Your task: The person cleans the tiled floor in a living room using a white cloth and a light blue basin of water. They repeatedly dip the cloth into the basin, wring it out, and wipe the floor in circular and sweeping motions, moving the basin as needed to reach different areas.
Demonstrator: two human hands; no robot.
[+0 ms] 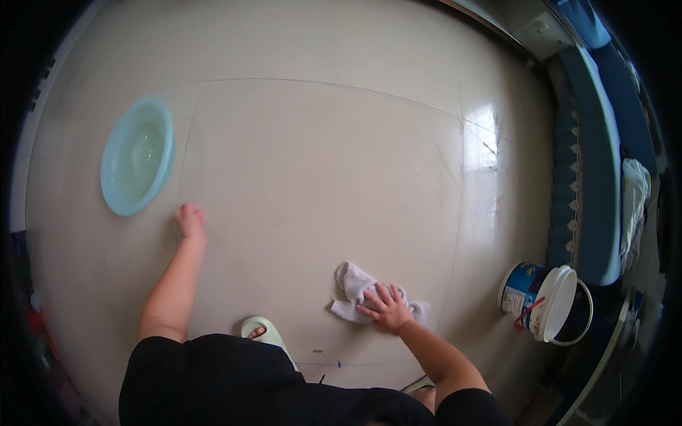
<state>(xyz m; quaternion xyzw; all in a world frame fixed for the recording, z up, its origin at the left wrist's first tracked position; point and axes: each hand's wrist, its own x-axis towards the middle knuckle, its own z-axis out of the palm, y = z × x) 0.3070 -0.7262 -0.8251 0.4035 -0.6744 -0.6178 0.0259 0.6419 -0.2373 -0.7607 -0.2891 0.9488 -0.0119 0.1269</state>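
Observation:
A greyish-white cloth (350,282) lies bunched on the tiled floor in front of me, right of centre. My right hand (387,310) presses flat on top of it, fingers spread and covering part of its middle. Over on the left, my left hand (190,221) hangs at or just above the floor with its fingers curled in, and nothing shows in them. Just beyond that hand stands a light blue plastic basin (168,167) with water in it, apart from the fingers.
A white bucket (545,312) with a blue label lies tipped on its side at the right. Behind it runs a blue fabric-covered piece of furniture (597,177). Wet patches shine on the tiles (481,135). My pale green slipper (273,336) and small debris (317,351) are near my body.

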